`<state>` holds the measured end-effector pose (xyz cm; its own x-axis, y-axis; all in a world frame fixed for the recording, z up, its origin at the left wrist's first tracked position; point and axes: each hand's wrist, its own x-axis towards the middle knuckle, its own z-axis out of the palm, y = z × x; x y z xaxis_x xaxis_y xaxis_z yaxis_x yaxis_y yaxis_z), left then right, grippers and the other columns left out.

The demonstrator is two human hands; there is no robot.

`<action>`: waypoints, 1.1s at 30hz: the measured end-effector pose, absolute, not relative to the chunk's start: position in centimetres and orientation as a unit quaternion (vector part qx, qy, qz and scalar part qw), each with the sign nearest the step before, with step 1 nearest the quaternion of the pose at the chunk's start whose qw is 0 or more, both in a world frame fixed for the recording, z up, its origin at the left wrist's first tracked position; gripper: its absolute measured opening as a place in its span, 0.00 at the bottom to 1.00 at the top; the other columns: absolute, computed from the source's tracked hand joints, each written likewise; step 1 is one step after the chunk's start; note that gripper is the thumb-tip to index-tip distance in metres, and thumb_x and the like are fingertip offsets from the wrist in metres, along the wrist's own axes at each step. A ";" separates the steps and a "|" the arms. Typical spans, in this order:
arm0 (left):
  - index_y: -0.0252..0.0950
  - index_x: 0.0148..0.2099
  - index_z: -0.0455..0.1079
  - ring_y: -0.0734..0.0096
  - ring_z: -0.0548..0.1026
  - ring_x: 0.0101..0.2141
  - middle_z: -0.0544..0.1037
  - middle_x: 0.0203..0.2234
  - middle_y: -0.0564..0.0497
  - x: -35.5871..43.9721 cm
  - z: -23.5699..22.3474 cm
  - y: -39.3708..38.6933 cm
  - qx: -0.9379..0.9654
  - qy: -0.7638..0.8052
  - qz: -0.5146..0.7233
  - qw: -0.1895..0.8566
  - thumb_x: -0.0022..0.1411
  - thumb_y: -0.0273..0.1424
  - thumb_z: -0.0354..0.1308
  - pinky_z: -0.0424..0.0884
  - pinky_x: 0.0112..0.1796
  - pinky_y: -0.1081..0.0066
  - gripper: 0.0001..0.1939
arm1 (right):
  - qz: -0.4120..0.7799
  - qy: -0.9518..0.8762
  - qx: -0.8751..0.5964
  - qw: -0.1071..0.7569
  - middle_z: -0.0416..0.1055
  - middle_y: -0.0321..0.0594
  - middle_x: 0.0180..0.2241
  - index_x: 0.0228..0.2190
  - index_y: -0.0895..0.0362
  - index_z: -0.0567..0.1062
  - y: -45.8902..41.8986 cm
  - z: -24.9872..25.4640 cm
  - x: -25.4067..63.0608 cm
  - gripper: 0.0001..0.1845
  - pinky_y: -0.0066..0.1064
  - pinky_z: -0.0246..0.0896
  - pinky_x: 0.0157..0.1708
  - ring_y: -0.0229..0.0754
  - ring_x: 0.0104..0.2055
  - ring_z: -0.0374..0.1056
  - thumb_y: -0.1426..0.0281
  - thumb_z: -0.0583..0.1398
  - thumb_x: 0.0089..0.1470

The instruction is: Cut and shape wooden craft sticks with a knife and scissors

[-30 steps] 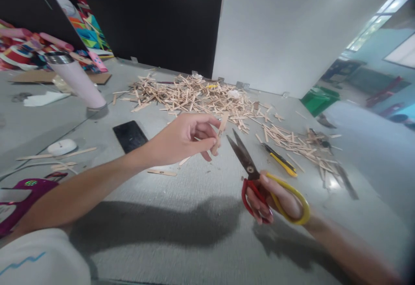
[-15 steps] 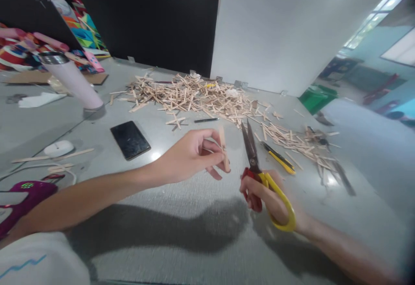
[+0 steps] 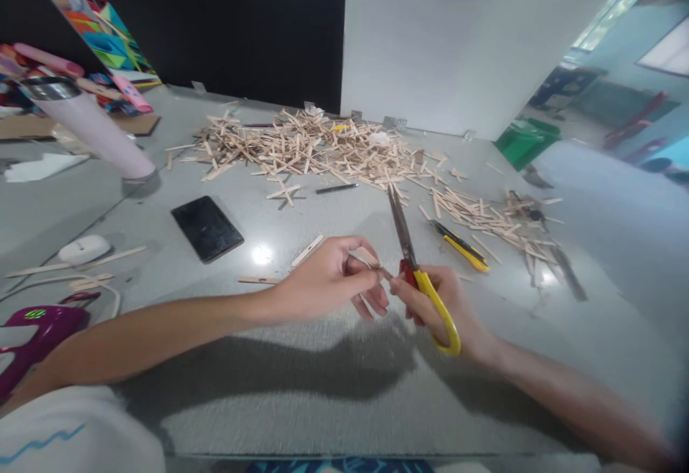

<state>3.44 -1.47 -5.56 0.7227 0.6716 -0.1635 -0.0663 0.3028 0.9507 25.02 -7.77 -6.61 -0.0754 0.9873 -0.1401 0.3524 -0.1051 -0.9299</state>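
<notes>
My left hand (image 3: 340, 281) is closed in a pinch around a small wooden craft stick (image 3: 385, 273), mostly covered by the fingers. From the other side, the thumb and fingertips of my right hand (image 3: 451, 299) meet the stick's end. That same hand keeps hold of scissors (image 3: 401, 230) with yellow and red handles. Their dark blades point up and away, almost together. Two more craft sticks lie on the table by my left hand, one pale stick (image 3: 307, 250) behind it and one stick (image 3: 257, 281) beside the wrist.
Behind my hands spreads a heap of wooden sticks (image 3: 301, 146). A phone (image 3: 207, 229), a tumbler (image 3: 97, 132), a white mouse-shaped object (image 3: 84, 250) and a purple device (image 3: 46, 336) are to the left. A yellow cutter knife (image 3: 460, 247) lies right, with a pen (image 3: 336, 189) in the middle.
My hands have come together, and my right fingertips now reach the stick. The stick has swung from upright to slanting sideways. The scissor blades have drawn closer together.
</notes>
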 end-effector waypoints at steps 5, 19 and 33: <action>0.34 0.40 0.70 0.62 0.88 0.31 0.88 0.30 0.42 3.3 -5.6 -1.3 0.520 0.234 0.232 0.788 0.73 0.39 0.70 0.86 0.30 0.69 0.16 | 0.460 -0.567 -0.582 0.359 0.63 0.32 0.17 0.22 0.54 0.70 -7.6 -6.3 25.0 0.32 0.27 0.51 0.18 0.35 0.19 0.58 0.41 0.69 0.57; 0.34 0.52 0.74 0.61 0.89 0.33 0.88 0.34 0.44 2.5 -4.2 -0.7 0.512 0.158 0.235 0.811 0.79 0.40 0.63 0.85 0.31 0.70 0.13 | 0.424 -0.621 -0.531 0.390 0.69 0.36 0.25 0.30 0.54 0.77 -8.3 -5.0 28.7 0.22 0.30 0.61 0.22 0.39 0.24 0.65 0.50 0.68 0.66; 0.36 0.45 0.72 0.64 0.88 0.28 0.87 0.31 0.46 2.5 -4.6 0.4 0.527 0.113 0.163 0.826 0.77 0.35 0.65 0.80 0.27 0.75 0.08 | 0.396 -0.677 -0.505 0.361 0.71 0.36 0.25 0.31 0.54 0.78 -8.3 -4.2 28.9 0.19 0.29 0.61 0.23 0.38 0.25 0.67 0.55 0.66 0.69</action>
<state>2.53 0.37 -4.58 0.9212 0.3888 -0.0141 -0.1511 0.3910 0.9079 28.87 -8.26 -4.15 -0.2295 0.9693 0.0884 0.3968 0.1761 -0.9008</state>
